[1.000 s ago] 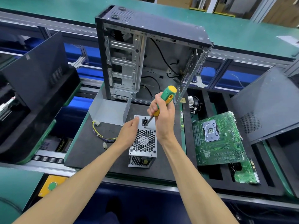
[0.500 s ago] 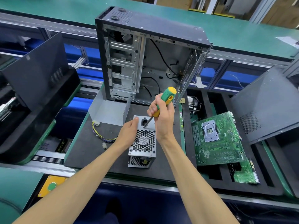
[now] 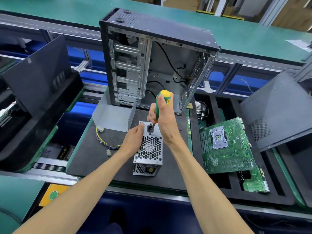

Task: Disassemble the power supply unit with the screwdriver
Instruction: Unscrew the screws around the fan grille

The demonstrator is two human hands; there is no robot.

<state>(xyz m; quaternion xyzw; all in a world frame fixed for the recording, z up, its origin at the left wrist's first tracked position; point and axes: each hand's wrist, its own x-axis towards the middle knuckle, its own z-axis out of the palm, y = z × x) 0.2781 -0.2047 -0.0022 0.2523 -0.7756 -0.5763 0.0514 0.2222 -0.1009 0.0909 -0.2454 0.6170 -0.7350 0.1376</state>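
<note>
Left of centre in the frame, the left hand (image 3: 133, 141) rests against the upper left corner of the power supply unit (image 3: 148, 149), its fingers (image 3: 141, 128) loosely curled on the edge, steadying rather than gripping. The unit sits on end on the dark mat (image 3: 94, 149) of the counter, fan grille facing up.

Just right of it, the right hand (image 3: 164, 119) has its fingers clamped round the screwdriver (image 3: 162, 103). Since a second ago the handle has swung from a rightward lean to nearly upright, while the tip stays near the power socket at the grille's top — likely a screw being turned out, so the disassembly looks to be in an early stage.

Counted, left to right: two dark side panels, one (image 3: 37, 73) at far left and one (image 3: 276, 112) at far right; one loose wire bundle (image 3: 104, 141); one bent metal cover (image 3: 113, 115); one open computer case (image 3: 152, 61) behind; one motherboard (image 3: 224, 146) at right; one smaller green board (image 3: 255, 183) below it.
</note>
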